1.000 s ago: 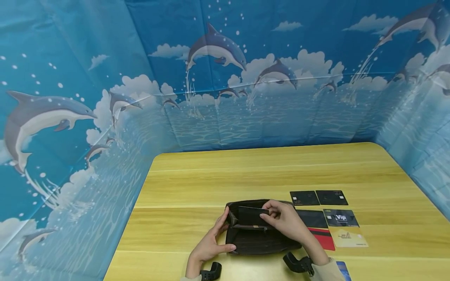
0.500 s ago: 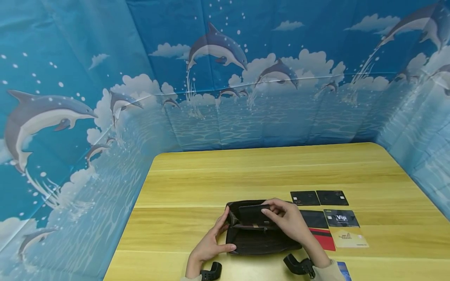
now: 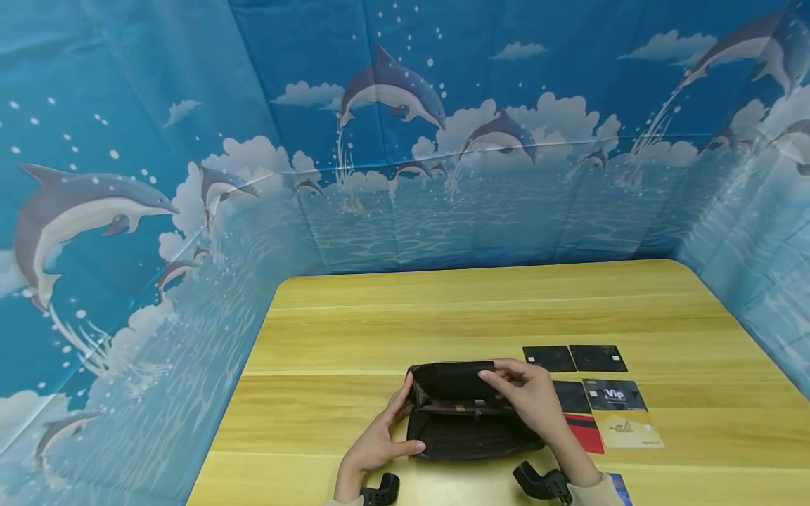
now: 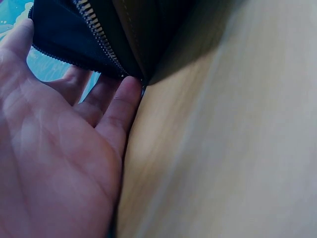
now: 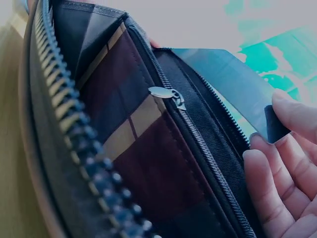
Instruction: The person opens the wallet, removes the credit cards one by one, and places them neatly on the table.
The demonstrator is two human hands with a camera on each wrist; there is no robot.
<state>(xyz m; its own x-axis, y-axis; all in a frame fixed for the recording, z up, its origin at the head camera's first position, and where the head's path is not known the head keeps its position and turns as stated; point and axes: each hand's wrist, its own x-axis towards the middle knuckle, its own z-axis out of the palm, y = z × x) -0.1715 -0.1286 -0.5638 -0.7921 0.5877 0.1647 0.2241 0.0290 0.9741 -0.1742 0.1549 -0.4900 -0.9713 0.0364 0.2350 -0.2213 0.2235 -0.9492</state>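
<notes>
A dark zip-around wallet [image 3: 474,437] lies spread on the table, its inner compartments facing up. My left hand [image 3: 381,437] holds its left end, thumb on the near half and a fingertip on the far half. In the left wrist view, other fingers [image 4: 124,101] touch the wallet's zipped edge. My right hand [image 3: 528,393] pinches a dark card [image 3: 462,380] between thumb and fingers at the wallet's far compartment. The right wrist view shows the card [image 5: 225,74] glossy, sticking out beyond the zip teeth; a metal zip pull [image 5: 166,93] lies on the middle pocket.
Right of the wallet lie black cards [image 3: 598,358], a VIP card [image 3: 614,395], a gold card [image 3: 626,429] and a red card [image 3: 583,432]. A blue card [image 3: 620,486] shows partly beside the right sleeve. Dolphin-printed sheeting [image 3: 392,211] surrounds the wooden table [image 3: 354,323].
My right hand has shifted slightly right with the card, which now sits further right and higher against the wallet's far side. The left hand and the wallet stay in place.
</notes>
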